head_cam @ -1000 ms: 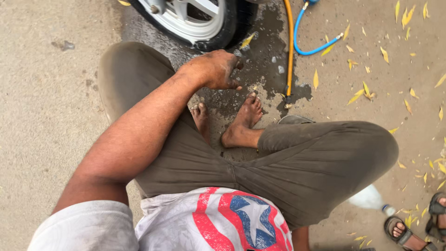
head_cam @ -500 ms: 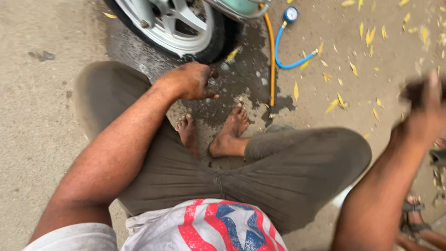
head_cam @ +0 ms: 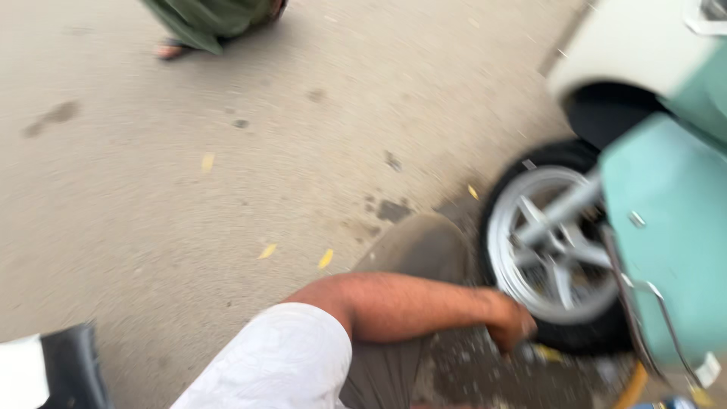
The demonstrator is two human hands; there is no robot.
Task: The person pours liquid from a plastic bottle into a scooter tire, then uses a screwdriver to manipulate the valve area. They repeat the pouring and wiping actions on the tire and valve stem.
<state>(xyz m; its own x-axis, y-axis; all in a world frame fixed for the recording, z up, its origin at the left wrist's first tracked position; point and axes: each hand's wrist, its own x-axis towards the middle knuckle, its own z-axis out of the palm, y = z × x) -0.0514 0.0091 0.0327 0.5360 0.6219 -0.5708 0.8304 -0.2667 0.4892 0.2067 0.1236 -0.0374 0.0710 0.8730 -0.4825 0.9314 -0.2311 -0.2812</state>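
The view is smeared by motion, so fine detail is lost. Far to the left of the grip, at the bottom corner, sits a black-and-white object (head_cam: 57, 371) too blurred to identify. Nearer, the person's white patterned sleeve (head_cam: 276, 363) gives way to the bare left forearm, which runs rightward across a grey-trousered knee (head_cam: 420, 250). The left hand (head_cam: 513, 327) ends that reach low to the ground, its fingers curled under; whether they close on anything cannot be told, since the blur hides what lies beneath them.

The silver spoked wheel with black tyre (head_cam: 556, 254) stands upright just beyond and to the right of this hand, the tyre's lower edge touching or almost touching the knuckles. A small yellow scrap (head_cam: 547, 353) lies just right of the hand on the dark wet patch of ground (head_cam: 469, 371). The pale green scooter body panel (head_cam: 670, 242) hangs over the wheel, further right again. The right hand is out of sight, so the left is the only one near the wheel.
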